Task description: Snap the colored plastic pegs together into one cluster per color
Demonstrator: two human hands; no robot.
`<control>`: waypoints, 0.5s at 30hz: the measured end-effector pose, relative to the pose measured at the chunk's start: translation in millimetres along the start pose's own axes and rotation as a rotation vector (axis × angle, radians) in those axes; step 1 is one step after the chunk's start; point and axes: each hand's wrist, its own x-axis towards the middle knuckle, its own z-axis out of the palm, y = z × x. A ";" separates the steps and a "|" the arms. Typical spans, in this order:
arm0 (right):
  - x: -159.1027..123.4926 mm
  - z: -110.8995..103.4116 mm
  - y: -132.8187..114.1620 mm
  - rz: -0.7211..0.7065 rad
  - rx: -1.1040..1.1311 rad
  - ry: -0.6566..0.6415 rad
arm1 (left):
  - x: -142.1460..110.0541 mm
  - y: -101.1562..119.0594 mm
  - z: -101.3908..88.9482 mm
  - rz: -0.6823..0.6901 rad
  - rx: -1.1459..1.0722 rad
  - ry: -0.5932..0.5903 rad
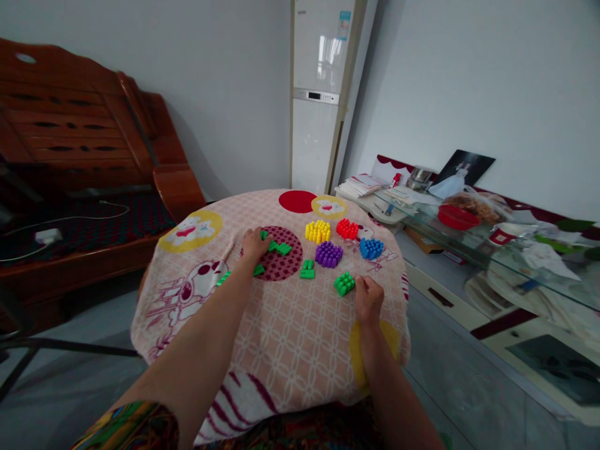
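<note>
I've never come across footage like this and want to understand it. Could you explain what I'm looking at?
There is no machine here: this one picture comes from a camera worn on a person's head, looking forward and down past their own bare arms. A patterned cloth covers the table. On it stand clusters of small knobbed pieces: yellow, red, purple and blue. The right hand has its fingers at a green cluster. The left hand reaches to a small green piece; whether either hand grips anything is too small to tell.
</note>
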 end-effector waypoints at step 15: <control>1.5 -0.5 1.6 0.008 0.015 -0.002 | -53.5 10.4 -20.5 0.461 -0.098 -0.374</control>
